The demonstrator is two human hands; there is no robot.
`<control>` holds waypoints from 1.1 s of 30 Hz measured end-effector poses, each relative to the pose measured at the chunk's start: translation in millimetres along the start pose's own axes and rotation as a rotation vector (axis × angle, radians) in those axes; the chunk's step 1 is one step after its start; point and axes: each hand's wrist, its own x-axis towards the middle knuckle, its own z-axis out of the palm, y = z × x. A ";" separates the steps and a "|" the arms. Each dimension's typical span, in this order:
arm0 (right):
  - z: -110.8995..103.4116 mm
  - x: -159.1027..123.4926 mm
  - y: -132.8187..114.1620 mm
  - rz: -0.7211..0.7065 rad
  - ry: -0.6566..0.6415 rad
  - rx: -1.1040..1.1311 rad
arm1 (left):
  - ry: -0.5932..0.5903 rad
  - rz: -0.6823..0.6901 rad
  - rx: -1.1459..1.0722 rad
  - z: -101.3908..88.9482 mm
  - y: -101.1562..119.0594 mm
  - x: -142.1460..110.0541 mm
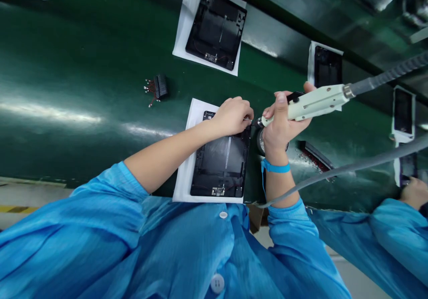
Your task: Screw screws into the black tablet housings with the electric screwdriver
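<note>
An opened black tablet housing (219, 165) lies on a white sheet (185, 174) in front of me. Over its upper right corner my left hand (234, 116) is closed in a pinch; a small pale bit shows at the fingertips, too small to name. My right hand (284, 122) is wrapped round a white electric screwdriver (317, 102), tilted with its tip pointing left, close to the left fingertips. Whether the tip touches the housing is hard to see. A round silvery container (260, 141) sits partly hidden behind my right wrist, which wears a blue strap (277, 167).
Another opened housing (217, 31) rests on a white sheet farther back. Black blocks with red wires lie left (160, 86) and right (317, 156). A grey cable (354, 163) crosses the right side. More devices (403, 111) and a co-worker's hand (415, 193) are at far right.
</note>
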 end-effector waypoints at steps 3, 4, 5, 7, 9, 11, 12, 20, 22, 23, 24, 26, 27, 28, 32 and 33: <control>-1.9 2.5 -6.1 -0.047 0.072 -0.069 | -0.059 0.082 -0.032 -3.8 0.3 -1.2; -2.5 2.8 -7.1 -0.058 0.091 -0.099 | -0.070 0.102 -0.043 -3.8 -0.2 -1.3; -3.2 2.9 -7.4 -0.065 0.100 -0.125 | -0.072 0.116 -0.055 -3.2 -1.0 -1.2; -4.5 2.5 -6.5 -0.068 0.097 -0.161 | -0.063 0.124 -0.080 -1.1 -2.7 -0.6; -5.2 1.7 -5.9 -0.052 0.082 -0.166 | -0.052 0.119 -0.101 0.9 -4.0 0.2; -4.3 0.6 -7.9 -0.032 0.063 -0.140 | -0.046 0.112 -0.112 1.9 -4.7 0.6; -3.1 0.0 -10.1 -0.024 0.056 -0.115 | -0.042 0.110 -0.116 2.0 -4.8 0.6; 6.7 -2.1 -27.1 -0.044 0.063 -0.010 | -0.026 0.127 -0.127 2.2 -6.1 -0.3; 4.7 -2.2 -24.9 -0.031 0.041 -0.006 | -0.028 0.128 -0.130 2.7 -6.3 0.2; 3.2 -2.3 -23.1 -0.021 0.035 0.010 | -0.028 0.128 -0.133 2.5 -6.7 0.6; 1.5 -2.4 -21.3 -0.010 0.034 0.029 | -0.028 0.129 -0.140 2.1 -7.6 1.2; -1.7 -2.5 -17.4 0.015 0.033 0.046 | -0.032 0.138 -0.179 0.3 -10.7 2.7; -3.0 -2.3 -15.7 0.030 0.029 0.035 | -0.031 0.144 -0.209 -1.0 -12.9 3.6; -3.9 -2.2 -14.2 0.044 0.025 0.012 | -0.025 0.149 -0.243 -2.3 -15.2 4.4; -1.8 -1.5 -13.2 0.047 0.078 -0.066 | 0.037 0.126 -0.319 -5.2 -21.2 6.0; -0.1 -1.6 -14.3 0.034 0.095 -0.071 | 0.048 0.116 -0.313 -4.9 -21.3 6.0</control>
